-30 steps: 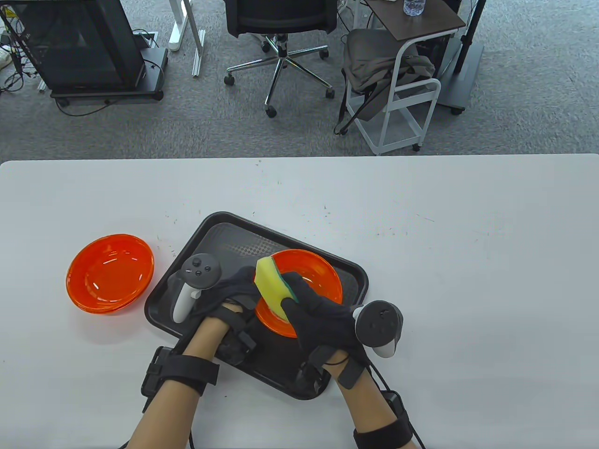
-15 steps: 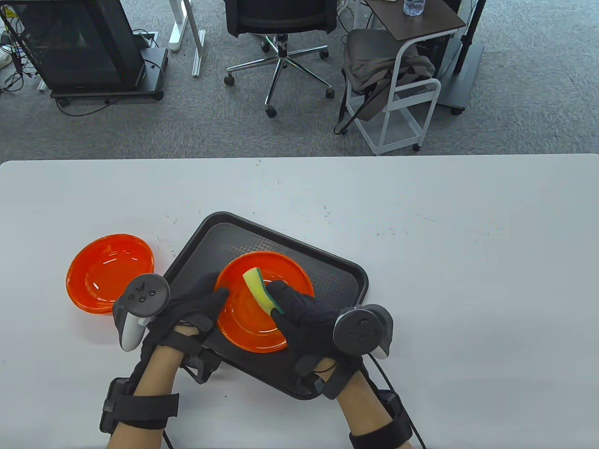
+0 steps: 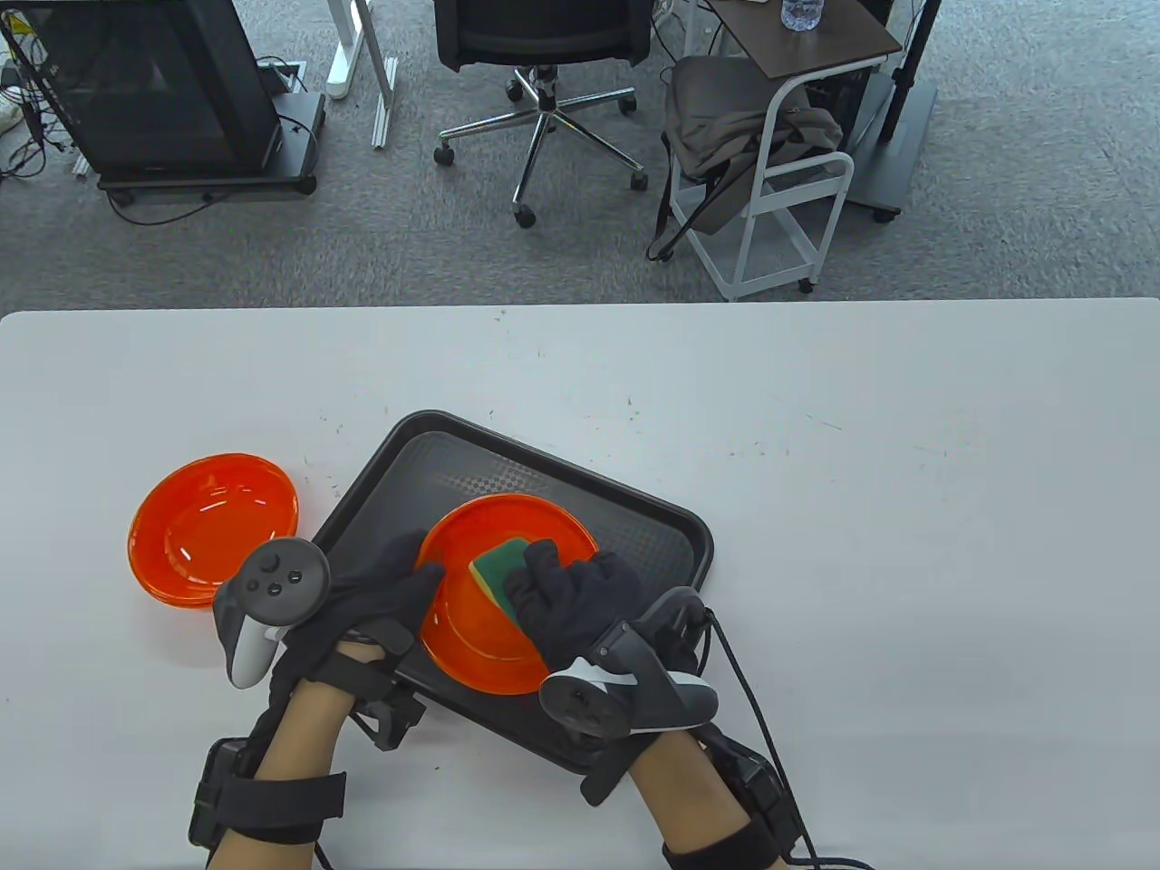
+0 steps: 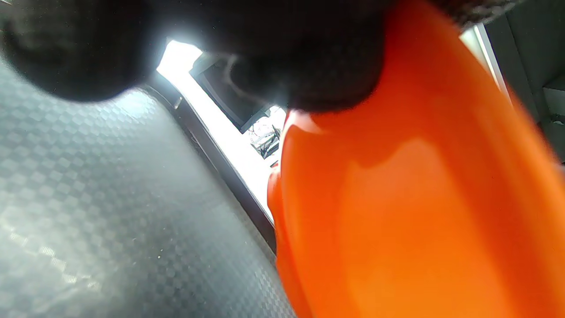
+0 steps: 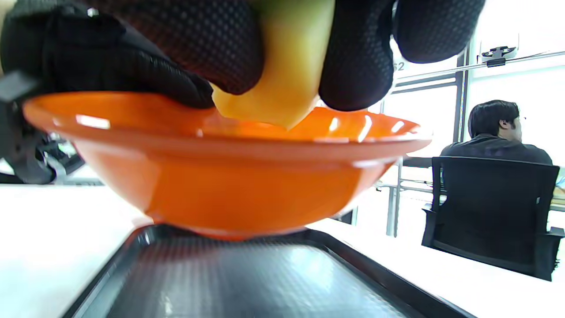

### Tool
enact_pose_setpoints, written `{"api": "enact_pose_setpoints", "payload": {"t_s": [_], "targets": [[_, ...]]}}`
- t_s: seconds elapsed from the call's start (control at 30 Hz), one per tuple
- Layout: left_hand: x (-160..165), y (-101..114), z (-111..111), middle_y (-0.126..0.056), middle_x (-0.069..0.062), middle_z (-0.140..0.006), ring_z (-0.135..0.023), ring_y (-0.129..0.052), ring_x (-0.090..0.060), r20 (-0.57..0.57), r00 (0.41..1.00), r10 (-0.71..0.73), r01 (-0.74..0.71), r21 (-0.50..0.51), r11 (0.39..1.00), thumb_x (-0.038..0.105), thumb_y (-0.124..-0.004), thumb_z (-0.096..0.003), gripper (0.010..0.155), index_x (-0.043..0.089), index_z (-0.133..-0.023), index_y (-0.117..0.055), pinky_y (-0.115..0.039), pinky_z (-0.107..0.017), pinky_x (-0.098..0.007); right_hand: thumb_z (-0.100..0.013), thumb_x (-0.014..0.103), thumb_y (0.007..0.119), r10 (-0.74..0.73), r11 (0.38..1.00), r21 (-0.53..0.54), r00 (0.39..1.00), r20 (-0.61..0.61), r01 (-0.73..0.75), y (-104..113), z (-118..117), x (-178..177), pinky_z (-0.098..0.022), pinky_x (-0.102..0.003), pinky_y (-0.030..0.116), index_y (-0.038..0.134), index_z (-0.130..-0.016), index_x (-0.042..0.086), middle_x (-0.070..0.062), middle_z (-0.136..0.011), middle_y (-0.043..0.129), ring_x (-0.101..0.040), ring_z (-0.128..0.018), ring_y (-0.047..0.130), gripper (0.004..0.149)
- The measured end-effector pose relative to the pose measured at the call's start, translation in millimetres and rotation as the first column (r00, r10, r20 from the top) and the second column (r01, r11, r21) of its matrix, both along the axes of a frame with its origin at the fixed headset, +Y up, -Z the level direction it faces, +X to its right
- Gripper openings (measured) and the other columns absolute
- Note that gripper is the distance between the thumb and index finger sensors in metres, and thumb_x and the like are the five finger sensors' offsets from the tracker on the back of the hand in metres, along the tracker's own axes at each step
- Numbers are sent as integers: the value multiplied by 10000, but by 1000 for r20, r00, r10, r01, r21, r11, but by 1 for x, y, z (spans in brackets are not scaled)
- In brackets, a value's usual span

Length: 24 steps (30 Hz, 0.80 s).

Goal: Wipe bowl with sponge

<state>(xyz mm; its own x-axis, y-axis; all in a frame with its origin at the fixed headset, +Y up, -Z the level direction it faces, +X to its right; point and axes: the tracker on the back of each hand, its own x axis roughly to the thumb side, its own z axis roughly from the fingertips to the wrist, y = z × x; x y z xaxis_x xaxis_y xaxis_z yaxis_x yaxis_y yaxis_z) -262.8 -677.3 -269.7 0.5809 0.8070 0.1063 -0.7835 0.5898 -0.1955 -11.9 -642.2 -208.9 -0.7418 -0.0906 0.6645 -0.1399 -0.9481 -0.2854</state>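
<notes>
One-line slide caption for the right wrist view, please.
Right hand presses a yellow sponge into an orange bowl on a black tray.

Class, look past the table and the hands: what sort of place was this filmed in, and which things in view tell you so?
Most likely an office or lab workspace, not a kitchen. Behind the white table lies grey carpet, with a wheeled office chair and a dark equipment stand trailing cables; the right wrist view shows a person seated nearby.
</notes>
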Motion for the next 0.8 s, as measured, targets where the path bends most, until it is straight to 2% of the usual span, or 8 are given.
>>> {"api": "enact_pose_setpoints", "payload": {"t_s": [0.2, 0.37, 0.47, 0.63, 0.8], "targets": [[6, 4, 3, -970, -54, -362, -48, -940, -99, 45, 999, 4, -5, 25, 1000, 439, -789, -525, 562, 91, -961, -715, -910, -183, -374, -546, 264, 829, 150, 989, 1, 988, 46, -150, -5, -2, -10, -573, -630, 663, 630, -976, 126, -240, -1011, 735, -389, -724, 856, 493], [12, 7, 6, -969, -54, -356, -44, -939, -96, 63, 997, -35, 32, 47, 998, 442, -790, -524, 564, 89, -958, -719, -912, -183, -370, -556, 263, 807, 128, 991, -26, 992, 15, -128, -9, -3, -12, -572, -633, 662, 619, -983, 125, -242, -1010, 733, -390, -727, 856, 487], [14, 6, 6, -969, -55, -358, -46, -940, -98, 66, 997, -41, 38, 51, 998, 442, -790, -524, 567, 87, -959, -717, -911, -184, -373, -559, 264, 796, 91, 994, -54, 994, -57, -94, -11, -3, -14, -576, -636, 659, 614, -986, 131, -238, -1014, 730, -389, -732, 856, 484], [11, 7, 6, -969, -56, -360, -50, -940, -101, 40, 997, -65, 62, 69, 996, 443, -790, -523, 566, 91, -960, -718, -911, -188, -375, -557, 264, 795, 51, 990, -122, 987, -150, -69, -12, -1, -19, -581, -644, 655, 631, -984, 153, -228, -1011, 745, -388, -737, 859, 470], [4, 9, 6, -969, -58, -361, -51, -941, -103, 0, 998, -63, 63, 87, 994, 445, -791, -522, 565, 97, -961, -720, -911, -191, -377, -549, 259, 799, 60, 982, -167, 983, -171, -89, -10, 3, -24, -582, -646, 653, 662, -971, 167, -218, -1000, 771, -392, -731, 862, 453]]}}
